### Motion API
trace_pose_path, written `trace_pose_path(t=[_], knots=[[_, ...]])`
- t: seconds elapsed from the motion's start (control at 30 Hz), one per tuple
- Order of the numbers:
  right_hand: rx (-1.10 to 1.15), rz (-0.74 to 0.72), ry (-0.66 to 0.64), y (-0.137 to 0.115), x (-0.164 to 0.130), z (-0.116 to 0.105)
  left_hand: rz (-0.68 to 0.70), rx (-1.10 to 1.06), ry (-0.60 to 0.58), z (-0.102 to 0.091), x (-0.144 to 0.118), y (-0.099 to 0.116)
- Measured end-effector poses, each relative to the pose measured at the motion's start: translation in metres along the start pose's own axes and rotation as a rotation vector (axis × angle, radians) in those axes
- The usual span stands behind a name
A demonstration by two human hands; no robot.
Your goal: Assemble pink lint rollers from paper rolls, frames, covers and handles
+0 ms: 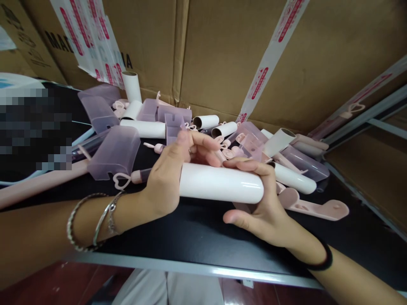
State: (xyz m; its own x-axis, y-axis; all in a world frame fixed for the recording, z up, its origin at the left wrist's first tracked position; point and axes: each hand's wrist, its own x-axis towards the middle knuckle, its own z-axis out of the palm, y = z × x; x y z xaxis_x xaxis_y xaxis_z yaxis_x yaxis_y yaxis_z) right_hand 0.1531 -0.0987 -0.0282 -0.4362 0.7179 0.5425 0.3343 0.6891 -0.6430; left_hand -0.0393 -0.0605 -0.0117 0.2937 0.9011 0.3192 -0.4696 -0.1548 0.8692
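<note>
Your left hand [165, 178] wraps one end of the white roll [221, 184], fingers closed round it. Your right hand [260, 207] cups the other end, fingers curled over the top, thumb loose below. The roll lies level above the middle of the black surface [197, 237], near its front edge.

Our left hand [165, 178] curls in from the left, our right hand [263, 203] cups underneath, fingers bent.

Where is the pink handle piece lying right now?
The pink handle lies on the black table, right of the right hand, just below a white roll.
</note>
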Motion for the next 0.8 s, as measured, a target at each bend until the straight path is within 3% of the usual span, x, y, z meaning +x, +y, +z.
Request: trace_pose_path(t=[0.17,0.3,0.37,0.47,0.53,0.63,0.67,0.8], knots=[[-0.042,-0.098,-0.079,-0.002,-0.001,-0.003,0.078,0.075,-0.092,-0.001,-0.012,0.003],[-0.101,-0.105,-0.062,-0.007,0.001,-0.011,0.145,0.173,-0.184,-0.003,-0.009,0.008],[-0.170,-0.103,0.005,-0.005,0.004,-0.017,0.045,0.247,-0.293,-0.005,-0.004,0.007],[-0.288,-0.119,0.050,0.003,0.010,-0.030,-0.257,0.288,-0.419,-0.004,0.001,0.002],[-0.373,-0.128,0.045,0.007,0.014,-0.041,-0.361,0.228,-0.354,-0.001,0.004,-0.002],[-0.569,-0.082,0.075,0.006,0.018,-0.062,-0.338,0.087,-0.154,-0.001,0.009,-0.006],[-0.622,-0.045,0.031,0.005,0.018,-0.068,-0.325,0.054,-0.097,-0.002,0.011,-0.007],[-0.640,0.106,-0.409,0.005,0.016,-0.072,-0.350,0.002,0.043,-0.006,0.017,-0.012]])
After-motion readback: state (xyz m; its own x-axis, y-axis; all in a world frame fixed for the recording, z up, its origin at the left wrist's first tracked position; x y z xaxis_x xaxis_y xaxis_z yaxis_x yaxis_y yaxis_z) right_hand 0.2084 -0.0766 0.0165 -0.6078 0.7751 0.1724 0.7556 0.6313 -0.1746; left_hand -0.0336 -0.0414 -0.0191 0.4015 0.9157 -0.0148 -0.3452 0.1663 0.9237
